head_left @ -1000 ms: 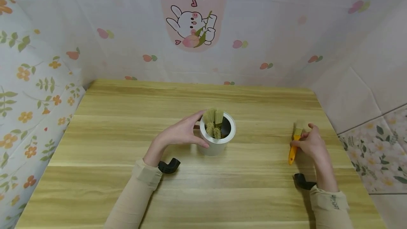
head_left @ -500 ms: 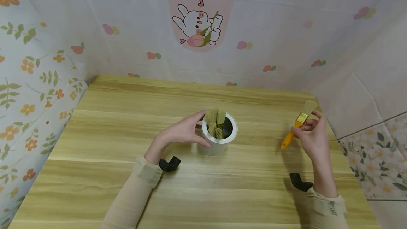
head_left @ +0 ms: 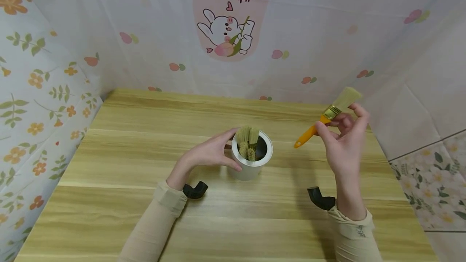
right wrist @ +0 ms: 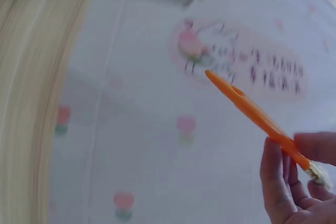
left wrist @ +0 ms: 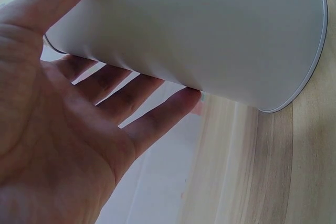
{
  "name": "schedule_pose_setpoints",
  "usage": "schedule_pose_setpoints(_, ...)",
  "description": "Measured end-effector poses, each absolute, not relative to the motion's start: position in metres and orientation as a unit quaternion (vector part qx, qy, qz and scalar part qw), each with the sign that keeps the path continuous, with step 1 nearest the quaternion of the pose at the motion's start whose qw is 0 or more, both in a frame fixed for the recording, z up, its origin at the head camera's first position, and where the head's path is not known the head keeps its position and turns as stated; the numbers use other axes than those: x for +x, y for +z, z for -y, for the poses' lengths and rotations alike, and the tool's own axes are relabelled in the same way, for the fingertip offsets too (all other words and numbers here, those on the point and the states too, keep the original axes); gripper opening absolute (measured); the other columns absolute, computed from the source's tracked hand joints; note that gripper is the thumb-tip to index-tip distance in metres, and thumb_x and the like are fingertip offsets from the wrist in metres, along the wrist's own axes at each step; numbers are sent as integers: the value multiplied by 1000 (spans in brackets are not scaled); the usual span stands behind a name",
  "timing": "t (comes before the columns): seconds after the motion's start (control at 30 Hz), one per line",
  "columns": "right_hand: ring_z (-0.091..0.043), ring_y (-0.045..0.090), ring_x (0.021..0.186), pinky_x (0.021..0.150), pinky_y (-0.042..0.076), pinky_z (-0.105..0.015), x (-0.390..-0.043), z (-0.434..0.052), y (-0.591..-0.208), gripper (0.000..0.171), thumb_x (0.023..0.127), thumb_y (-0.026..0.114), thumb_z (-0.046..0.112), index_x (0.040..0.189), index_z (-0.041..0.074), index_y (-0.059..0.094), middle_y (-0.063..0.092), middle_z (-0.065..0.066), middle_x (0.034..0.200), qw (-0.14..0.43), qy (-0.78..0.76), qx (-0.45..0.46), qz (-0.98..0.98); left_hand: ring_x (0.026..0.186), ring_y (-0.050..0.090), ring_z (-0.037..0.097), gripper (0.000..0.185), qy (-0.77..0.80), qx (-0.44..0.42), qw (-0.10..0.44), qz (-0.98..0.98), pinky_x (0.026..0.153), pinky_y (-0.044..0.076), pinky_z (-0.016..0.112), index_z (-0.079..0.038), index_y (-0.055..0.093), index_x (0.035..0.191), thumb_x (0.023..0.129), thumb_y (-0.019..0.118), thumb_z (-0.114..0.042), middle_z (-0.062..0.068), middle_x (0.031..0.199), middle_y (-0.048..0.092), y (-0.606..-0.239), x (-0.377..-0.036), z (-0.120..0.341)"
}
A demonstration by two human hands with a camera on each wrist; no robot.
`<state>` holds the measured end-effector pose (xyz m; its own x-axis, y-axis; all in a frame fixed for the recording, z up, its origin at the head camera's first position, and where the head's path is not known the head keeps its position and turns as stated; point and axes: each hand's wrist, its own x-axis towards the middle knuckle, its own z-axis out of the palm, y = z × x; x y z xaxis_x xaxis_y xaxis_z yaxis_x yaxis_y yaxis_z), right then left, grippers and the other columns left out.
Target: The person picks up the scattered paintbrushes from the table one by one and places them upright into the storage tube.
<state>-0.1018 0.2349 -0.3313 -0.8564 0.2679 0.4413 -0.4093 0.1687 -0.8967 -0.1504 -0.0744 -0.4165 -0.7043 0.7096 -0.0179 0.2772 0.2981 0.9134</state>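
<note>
A white cylindrical cup [head_left: 250, 161] stands mid-table with several bristle brushes [head_left: 246, 144] upright inside it. My left hand [head_left: 208, 153] wraps around the cup's left side; the left wrist view shows the fingers [left wrist: 121, 106] curved against the cup wall [left wrist: 210, 30]. My right hand [head_left: 344, 142] is raised above the table's right side. It pinches an orange-handled brush [head_left: 325, 117] near its brass ferrule, with the pale bristles up to the right and the handle tip down-left toward the cup. The right wrist view shows that orange handle [right wrist: 252, 115] sticking out from my fingers [right wrist: 286, 182].
The wooden table [head_left: 145, 213] is walled in by patterned cloth, with a rabbit picture [head_left: 225, 31] at the back. A black wrist mount [head_left: 194, 190] sits at my left cuff and another [head_left: 320, 199] at my right cuff. Tiled floor lies beyond the right edge.
My right hand has lifted the orange brush off the table, raised it and carried it left toward the cup, tilting the handle down-left. The left hand stayed on the cup.
</note>
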Motion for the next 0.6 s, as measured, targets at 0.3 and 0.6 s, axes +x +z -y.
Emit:
schedule_pose_setpoints(0.3, -16, 65, 88, 70, 63, -21, -94, -183, -339, 63, 89, 64, -17, 142, 3, 36, 62, -9, 106, 278, 644, 156, 696, 143, 52, 29, 111, 500, 311, 216, -779, 119, 46, 44, -13, 26, 162, 76, 94, -27, 6, 159, 43, -418, -147, 79)
schedule_pose_setpoints(0.6, -14, 67, 93, 77, 61, -17, -94, -170, -351, 55, 92, 65, -14, 137, -10, 34, 62, -2, 112, 255, 545, 204, 772, 143, 51, 33, 119, 488, 299, 223, -789, 121, 43, 47, -10, 17, 165, 76, 94, -31, 10, 165, 36, -417, -146, 82)
